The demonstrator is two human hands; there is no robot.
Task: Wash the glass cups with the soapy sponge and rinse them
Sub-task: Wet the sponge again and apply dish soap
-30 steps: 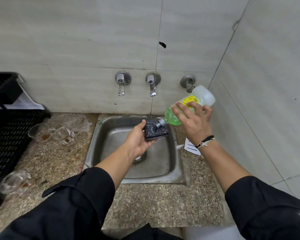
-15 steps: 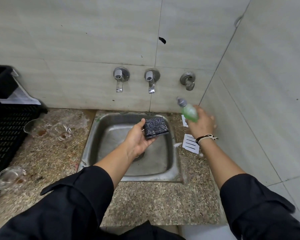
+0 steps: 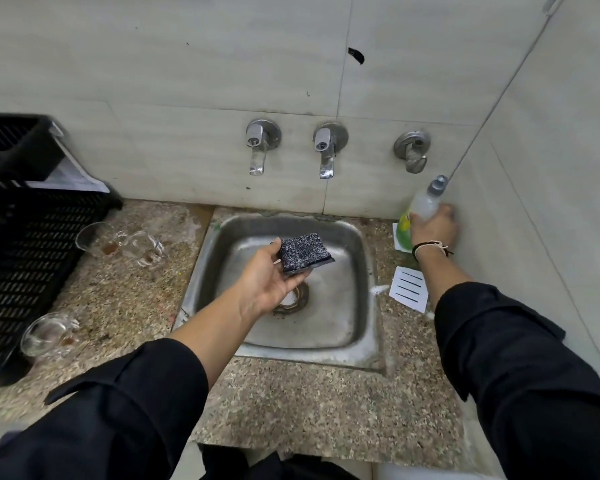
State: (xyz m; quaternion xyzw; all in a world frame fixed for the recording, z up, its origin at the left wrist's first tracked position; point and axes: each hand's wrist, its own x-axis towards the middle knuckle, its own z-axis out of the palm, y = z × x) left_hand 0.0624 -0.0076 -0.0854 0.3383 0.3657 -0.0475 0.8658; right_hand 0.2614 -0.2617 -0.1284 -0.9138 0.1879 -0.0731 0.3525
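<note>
Speckled granite counter [image 3: 291, 410], steel sink [image 3: 357, 327] set in, grey tiled corner. My left hand [image 3: 267, 282] grips the dark scrubbing sponge [image 3: 303, 251] above the basin. My right hand [image 3: 433, 226] clasps the upright green soap bottle [image 3: 421, 206] in the far right corner. Three glass cups [image 3: 94, 237] [image 3: 142, 245] [image 3: 47, 334] lie on the left, beside a black crate [image 3: 25, 237]. Two taps [image 3: 257, 147] [image 3: 326, 150] on the wall.
</note>
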